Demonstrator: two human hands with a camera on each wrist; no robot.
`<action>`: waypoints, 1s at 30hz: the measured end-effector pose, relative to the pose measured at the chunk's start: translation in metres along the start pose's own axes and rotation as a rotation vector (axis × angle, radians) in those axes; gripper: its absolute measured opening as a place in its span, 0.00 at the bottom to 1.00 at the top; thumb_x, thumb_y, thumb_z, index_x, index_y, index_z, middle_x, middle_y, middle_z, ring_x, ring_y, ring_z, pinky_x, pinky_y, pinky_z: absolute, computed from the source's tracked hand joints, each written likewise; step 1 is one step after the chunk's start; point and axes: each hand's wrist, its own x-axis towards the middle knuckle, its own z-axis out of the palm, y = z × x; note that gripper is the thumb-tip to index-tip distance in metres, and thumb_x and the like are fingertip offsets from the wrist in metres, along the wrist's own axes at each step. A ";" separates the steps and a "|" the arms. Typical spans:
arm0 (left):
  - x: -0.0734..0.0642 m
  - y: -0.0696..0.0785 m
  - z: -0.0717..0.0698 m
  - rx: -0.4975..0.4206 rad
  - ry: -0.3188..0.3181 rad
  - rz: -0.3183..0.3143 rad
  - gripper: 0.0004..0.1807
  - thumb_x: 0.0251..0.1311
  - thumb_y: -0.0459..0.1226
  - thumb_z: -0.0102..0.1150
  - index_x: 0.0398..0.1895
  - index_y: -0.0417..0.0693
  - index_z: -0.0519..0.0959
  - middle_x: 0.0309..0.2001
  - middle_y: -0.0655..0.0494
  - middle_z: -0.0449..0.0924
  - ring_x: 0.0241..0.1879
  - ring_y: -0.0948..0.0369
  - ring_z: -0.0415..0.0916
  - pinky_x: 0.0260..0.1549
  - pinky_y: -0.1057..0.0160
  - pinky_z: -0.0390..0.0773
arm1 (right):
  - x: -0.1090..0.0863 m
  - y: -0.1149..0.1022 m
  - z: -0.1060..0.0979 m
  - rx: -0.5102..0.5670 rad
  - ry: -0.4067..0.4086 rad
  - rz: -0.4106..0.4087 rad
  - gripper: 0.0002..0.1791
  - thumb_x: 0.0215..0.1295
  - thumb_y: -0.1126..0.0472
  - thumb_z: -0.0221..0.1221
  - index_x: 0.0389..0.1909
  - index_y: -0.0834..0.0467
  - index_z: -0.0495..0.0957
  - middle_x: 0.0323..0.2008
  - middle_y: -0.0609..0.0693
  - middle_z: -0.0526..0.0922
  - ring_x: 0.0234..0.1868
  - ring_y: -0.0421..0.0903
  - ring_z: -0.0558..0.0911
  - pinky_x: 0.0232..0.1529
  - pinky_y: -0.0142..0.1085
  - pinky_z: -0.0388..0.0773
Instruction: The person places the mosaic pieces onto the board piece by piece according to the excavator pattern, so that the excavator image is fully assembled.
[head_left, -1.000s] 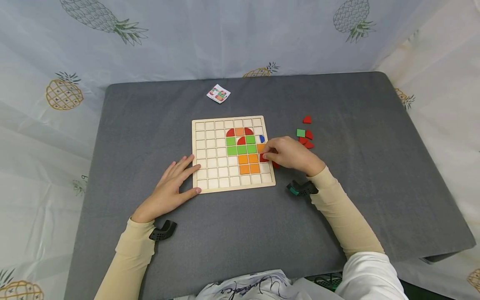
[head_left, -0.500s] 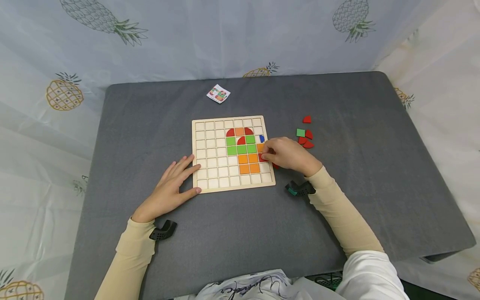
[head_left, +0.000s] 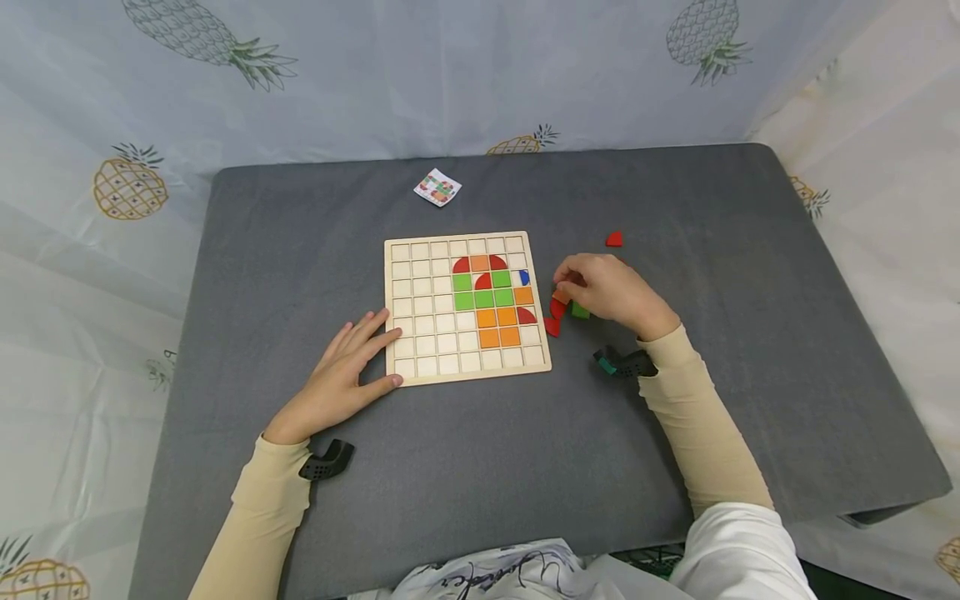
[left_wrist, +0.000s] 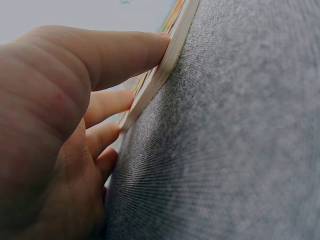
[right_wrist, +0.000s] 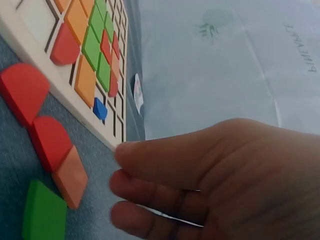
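Observation:
A wooden grid board (head_left: 427,325) lies on the table with red, orange, green and blue pieces in its right-hand squares. My left hand (head_left: 337,387) rests at the board's left edge, fingers spread and tips on the rim; in the left wrist view the thumb (left_wrist: 130,55) touches the wooden side. Beyond the board's right edge, my right hand (head_left: 611,292) hovers over loose pieces with fingers loosely bent and nothing seen in them. Close by are two red quarter-round pieces (right_wrist: 25,92), an orange square (right_wrist: 71,177) and a green square (right_wrist: 45,212). The hand hides what lies beneath it.
A small picture card (head_left: 437,187) lies behind the board. One red piece (head_left: 615,239) sits apart, beyond the right hand. The grey table (head_left: 465,467) is backed by a white curtain (head_left: 420,83) with pineapple prints.
My right hand has let go of the red quarter-round piece, now in a right-column square, and has moved right and slightly away over the loose pieces. The left hand has stayed put.

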 end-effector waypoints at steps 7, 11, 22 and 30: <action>-0.001 -0.001 0.000 0.004 -0.004 -0.012 0.39 0.65 0.45 0.66 0.77 0.49 0.64 0.83 0.49 0.46 0.82 0.47 0.41 0.80 0.47 0.34 | -0.002 0.006 0.000 -0.073 -0.142 -0.086 0.13 0.68 0.66 0.63 0.52 0.58 0.84 0.43 0.55 0.78 0.43 0.50 0.74 0.40 0.40 0.76; 0.000 -0.001 0.000 0.004 -0.009 -0.015 0.39 0.65 0.46 0.67 0.77 0.49 0.64 0.83 0.50 0.45 0.83 0.47 0.40 0.80 0.47 0.34 | -0.002 0.004 0.003 -0.113 -0.208 -0.081 0.16 0.66 0.67 0.65 0.54 0.56 0.84 0.45 0.55 0.77 0.49 0.51 0.73 0.45 0.41 0.78; 0.001 -0.001 0.000 0.017 -0.011 -0.020 0.39 0.65 0.45 0.67 0.77 0.49 0.64 0.83 0.50 0.45 0.83 0.47 0.40 0.81 0.47 0.34 | 0.002 0.004 0.008 -0.081 -0.161 0.022 0.09 0.65 0.63 0.67 0.41 0.60 0.78 0.37 0.54 0.76 0.36 0.49 0.73 0.36 0.38 0.73; 0.001 0.001 -0.001 -0.001 -0.012 -0.015 0.38 0.66 0.45 0.66 0.77 0.49 0.63 0.83 0.48 0.46 0.82 0.46 0.41 0.80 0.46 0.34 | 0.001 0.003 0.007 -0.054 -0.089 -0.062 0.15 0.73 0.66 0.58 0.56 0.64 0.80 0.44 0.58 0.79 0.35 0.49 0.74 0.35 0.38 0.75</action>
